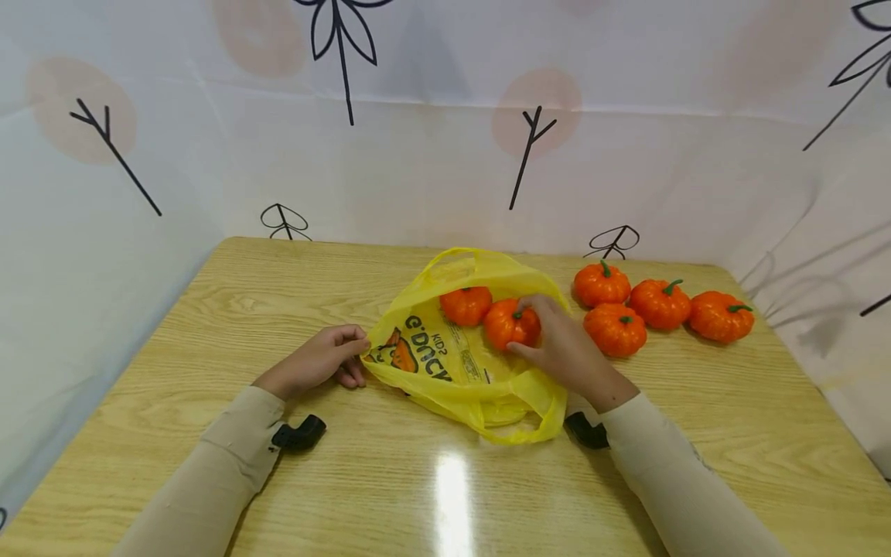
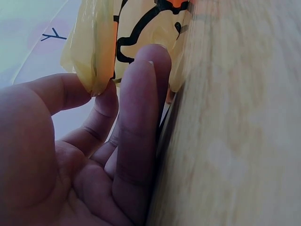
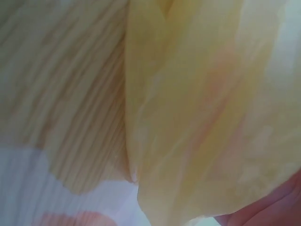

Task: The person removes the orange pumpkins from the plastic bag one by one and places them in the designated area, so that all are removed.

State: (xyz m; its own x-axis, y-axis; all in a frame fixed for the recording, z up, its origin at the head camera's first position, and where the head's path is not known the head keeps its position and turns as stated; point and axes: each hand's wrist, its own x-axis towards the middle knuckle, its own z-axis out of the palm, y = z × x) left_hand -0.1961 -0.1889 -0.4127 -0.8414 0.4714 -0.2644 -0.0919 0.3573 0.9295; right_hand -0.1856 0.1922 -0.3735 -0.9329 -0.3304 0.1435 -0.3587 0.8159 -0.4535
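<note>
A yellow plastic bag (image 1: pixel 411 379) lies on its side with its mouth spread open. Printed letters and an orange duck figure show on it. My left hand (image 1: pixel 323 357) pinches the bag's left edge between thumb and index finger; the left wrist view shows that pinch on the thin plastic (image 2: pixel 89 52). My right hand (image 1: pixel 574 352) reaches into the mouth and grips an orange toy pumpkin (image 1: pixel 506 326) with a green stem. Beside it in the bag sits another pumpkin (image 1: pixel 465 305). In the right wrist view, the bag's plastic (image 3: pixel 188 117) covers most of the held pumpkin.
Several more orange pumpkins (image 1: pixel 660 304) stand grouped to the right of the bag on the wooden table (image 1: pixel 362 480). Behind the table hangs a pale cloth (image 1: pixel 431 170) with plant drawings. Dark wrist devices (image 1: pixel 299 433) sit at both cuffs.
</note>
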